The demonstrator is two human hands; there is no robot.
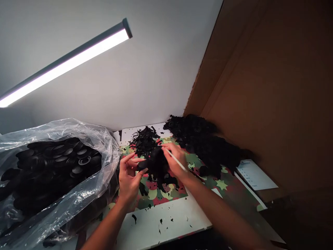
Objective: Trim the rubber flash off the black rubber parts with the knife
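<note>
Gripping a black part in our left hand
Our right hand pinches a thin white tool against it, scraps behind

Bag crowds the left, cardboard wall the right, scrap heaps behind; the white board in front lies open.

A plain white wall fills the upper centre of the frame. A lit tube lamp in a grey metal housing runs diagonally across the upper left. A tall brown cardboard panel closes the right side. The white worktop sits at lower centre.
</note>
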